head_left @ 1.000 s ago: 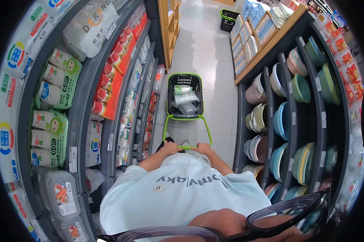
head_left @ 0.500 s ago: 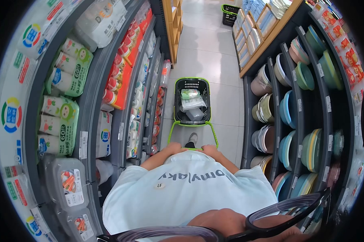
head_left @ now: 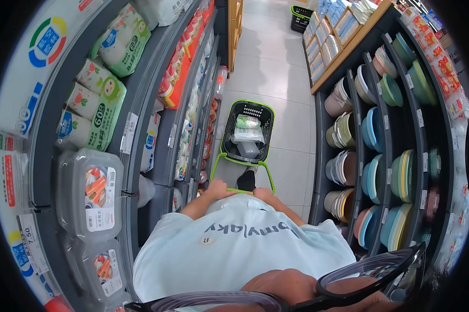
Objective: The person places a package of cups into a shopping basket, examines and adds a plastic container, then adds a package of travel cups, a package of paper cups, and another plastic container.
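Observation:
A black shopping basket (head_left: 230, 136) with a bright green rim stands on the tiled aisle floor ahead of me. Its green handle (head_left: 268, 177) runs back to my body. My left hand (head_left: 217, 189) and my right hand (head_left: 263, 194) both grip the handle's crossbar, close together in front of my light blue shirt. Inside the basket lie white and clear packages (head_left: 246, 134). A dark shoe (head_left: 246, 180) shows between the handle's arms.
Grey shelves on the left hold clear food boxes (head_left: 93, 195), green and white cup packs (head_left: 96, 112) and red packs (head_left: 178, 78). Shelves on the right carry stacked coloured bowls and plates (head_left: 376, 132). A second black basket (head_left: 300, 18) stands far down the aisle.
I have moved forward along the aisle with the basket rolling ahead; the left shelves have slid past, and the food boxes are now beside me. Both hands stay on the handle.

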